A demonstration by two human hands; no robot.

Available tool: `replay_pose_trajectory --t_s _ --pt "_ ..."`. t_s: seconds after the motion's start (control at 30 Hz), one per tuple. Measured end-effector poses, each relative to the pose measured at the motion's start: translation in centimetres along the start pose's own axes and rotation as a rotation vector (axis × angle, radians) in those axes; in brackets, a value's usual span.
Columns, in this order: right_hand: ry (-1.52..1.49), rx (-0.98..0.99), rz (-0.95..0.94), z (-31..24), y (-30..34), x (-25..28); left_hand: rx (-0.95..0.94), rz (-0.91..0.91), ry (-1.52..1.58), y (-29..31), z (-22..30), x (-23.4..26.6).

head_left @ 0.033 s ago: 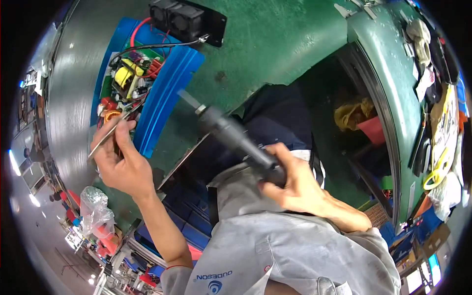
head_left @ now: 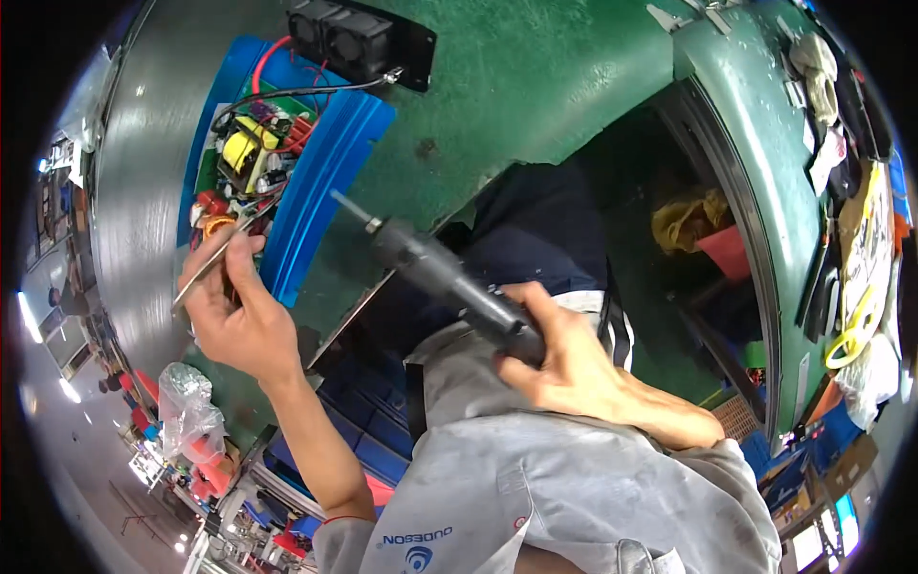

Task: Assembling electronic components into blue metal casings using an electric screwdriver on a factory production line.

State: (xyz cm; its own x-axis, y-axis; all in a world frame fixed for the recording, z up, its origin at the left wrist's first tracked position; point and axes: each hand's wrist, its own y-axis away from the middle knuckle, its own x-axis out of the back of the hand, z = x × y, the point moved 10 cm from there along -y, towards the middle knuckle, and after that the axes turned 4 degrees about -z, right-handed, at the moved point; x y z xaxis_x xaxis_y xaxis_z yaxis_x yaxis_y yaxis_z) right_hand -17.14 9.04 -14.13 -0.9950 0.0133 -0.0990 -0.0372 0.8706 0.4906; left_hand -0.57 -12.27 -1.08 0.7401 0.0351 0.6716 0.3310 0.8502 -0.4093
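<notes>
My right hand is wrapped round the rear of a black electric screwdriver. Its bit points up and left towards a blue metal housing and touches nothing. Inside that open housing sits a circuit board with a yellow transformer, wires and other parts. At the housing's near end my left hand pinches a thin flat plate, seen almost edge-on. The fingers hide part of the plate. Red and black wires run from the board to a black panel with two fans.
The housing lies on a green worktop beside a grey metal strip. An opening in the bench at right holds a yellow bag and something red. Yellow-handled scissors lie at far right. A clear plastic bag is at lower left.
My right hand and the screwdriver have shifted slightly left, with the bit swinging a little left and down. My left hand stays almost in place on the plate.
</notes>
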Motion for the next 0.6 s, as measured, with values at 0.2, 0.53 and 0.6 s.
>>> replay_pose_trajectory --t_s 0.2,0.53,0.6 --pt "0.023 0.13 0.02 -0.8 -0.6 -0.9 0.005 0.006 -0.035 0.0 0.7 -0.3" --pt "-0.079 0.056 -0.067 -0.8 -1.5 -1.4 0.027 0.019 -0.075 -0.4 0.5 -0.5" --pt "-0.084 0.096 -0.046 -0.6 -1.6 -1.3 0.026 0.018 -0.079 -0.4 0.8 -0.8"
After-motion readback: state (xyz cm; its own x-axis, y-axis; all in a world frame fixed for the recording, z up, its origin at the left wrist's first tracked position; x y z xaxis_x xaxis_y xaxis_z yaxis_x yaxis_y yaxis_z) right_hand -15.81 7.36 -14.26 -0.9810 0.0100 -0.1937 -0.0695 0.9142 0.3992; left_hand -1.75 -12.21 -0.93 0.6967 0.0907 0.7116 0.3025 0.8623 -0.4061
